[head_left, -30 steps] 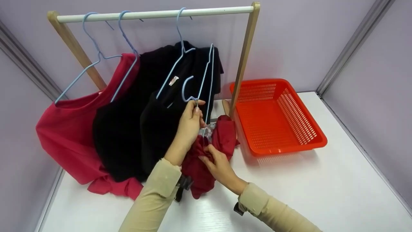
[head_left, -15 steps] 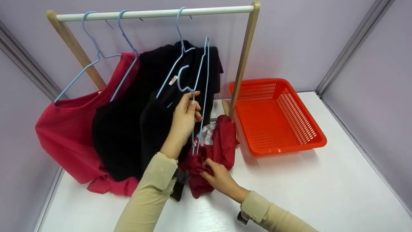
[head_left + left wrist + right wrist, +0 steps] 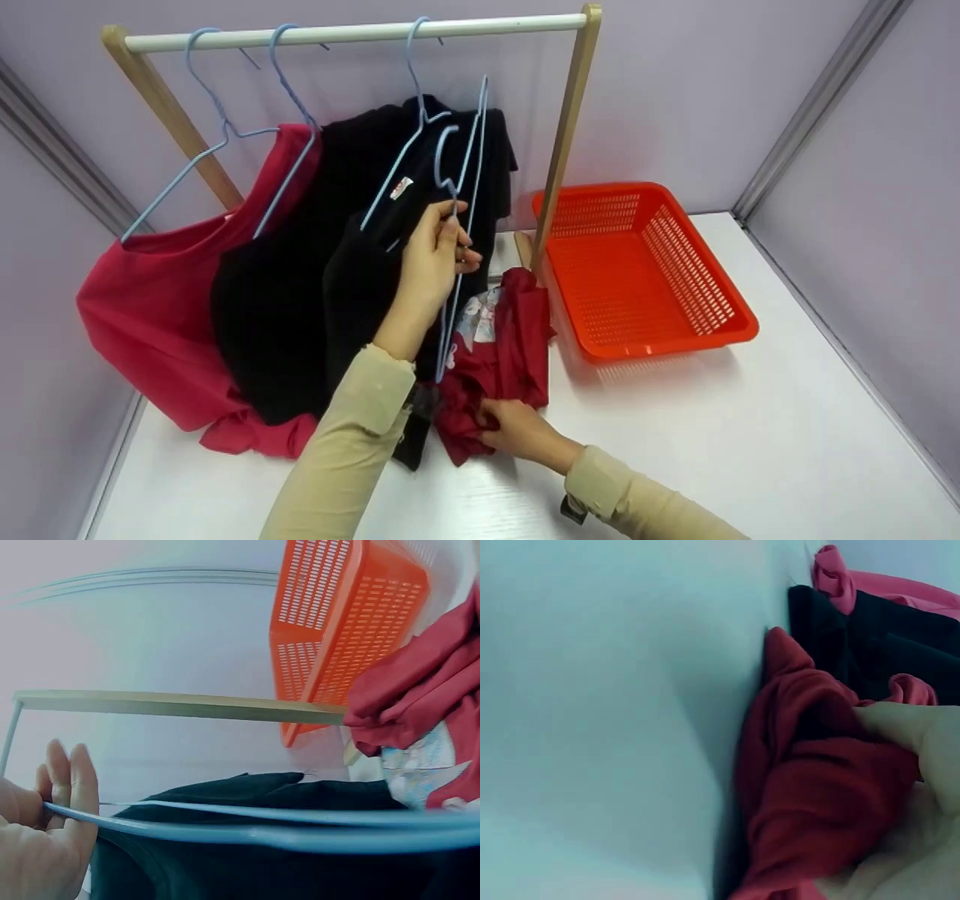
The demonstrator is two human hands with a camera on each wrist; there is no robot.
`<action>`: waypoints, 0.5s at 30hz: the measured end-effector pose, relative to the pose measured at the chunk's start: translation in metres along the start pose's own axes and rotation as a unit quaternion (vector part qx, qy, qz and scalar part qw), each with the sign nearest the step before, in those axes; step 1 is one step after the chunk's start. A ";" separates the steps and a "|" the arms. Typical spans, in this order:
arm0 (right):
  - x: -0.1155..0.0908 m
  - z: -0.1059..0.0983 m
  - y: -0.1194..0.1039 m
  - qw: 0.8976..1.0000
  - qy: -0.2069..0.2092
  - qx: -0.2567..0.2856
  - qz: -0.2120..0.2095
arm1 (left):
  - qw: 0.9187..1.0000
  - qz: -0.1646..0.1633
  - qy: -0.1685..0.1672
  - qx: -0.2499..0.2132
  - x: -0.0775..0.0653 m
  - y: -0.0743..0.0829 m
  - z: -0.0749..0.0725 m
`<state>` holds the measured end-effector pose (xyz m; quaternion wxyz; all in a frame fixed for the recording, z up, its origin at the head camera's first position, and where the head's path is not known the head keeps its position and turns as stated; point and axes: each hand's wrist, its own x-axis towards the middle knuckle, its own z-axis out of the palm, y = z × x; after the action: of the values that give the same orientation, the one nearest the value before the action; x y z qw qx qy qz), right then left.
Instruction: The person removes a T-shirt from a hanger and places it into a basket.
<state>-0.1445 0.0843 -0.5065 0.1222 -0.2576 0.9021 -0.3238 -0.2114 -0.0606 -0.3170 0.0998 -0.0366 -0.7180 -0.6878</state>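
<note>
In the head view my left hand [image 3: 435, 255] pinches a light blue wire hanger [image 3: 463, 259] just below its hook. The hanger is turned on its side, one end up and the other down beside a crumpled dark red garment [image 3: 521, 337] with a pale printed patch. My right hand [image 3: 521, 433] grips that garment low down near the tabletop. In the left wrist view the hanger wire [image 3: 262, 834] runs from between thumb and fingers across the picture. Folds of the red garment [image 3: 817, 787] bunch at my right thumb and fingers in the right wrist view.
A rack with a white rail [image 3: 360, 31] and wooden posts carries a pink-red top [image 3: 172, 315] and black garments [image 3: 277, 322] on blue hangers. An orange-red basket [image 3: 739, 330] stands right of the rack on the white table [image 3: 675, 435]. Walls enclose the back and sides.
My left hand has moved up with the hanger, whose lower end now shows outside the red garment's folds. My right hand has moved down, still gripping the garment.
</note>
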 end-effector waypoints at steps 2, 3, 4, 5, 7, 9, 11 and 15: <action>0.001 -0.001 0.001 1.000 0.009 -0.010 0.009 | 1.000 0.002 -0.009 0.011 0.000 0.003 0.000; 0.002 -0.002 0.002 1.000 0.022 -0.013 0.011 | 1.000 0.001 -0.011 0.014 0.000 0.003 0.001; 0.003 -0.003 0.002 0.999 0.038 -0.014 0.014 | 1.000 0.000 -0.011 0.018 -0.001 0.003 0.001; 0.005 -0.005 0.002 0.998 0.057 -0.020 0.013 | 1.000 -0.001 -0.011 0.021 -0.001 0.003 0.001; 0.011 -0.010 0.003 0.995 0.092 -0.028 0.017 | 1.000 -0.004 -0.008 0.027 -0.002 0.002 0.001; 0.017 -0.013 0.004 0.992 0.120 -0.042 0.020 | 1.000 -0.009 -0.007 0.028 -0.003 0.000 0.001; 0.024 -0.015 0.006 0.986 0.145 -0.073 0.023 | 1.000 -0.011 -0.006 0.029 -0.004 -0.001 0.001; 0.040 -0.014 0.012 0.975 0.170 -0.133 0.045 | 0.999 -0.005 0.003 0.048 -0.005 -0.004 0.002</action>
<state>-0.1878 0.0780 -0.5053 -0.0538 -0.1720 0.9554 -0.2340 -0.2079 -0.0585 -0.3220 0.1003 -0.0265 -0.7498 -0.6535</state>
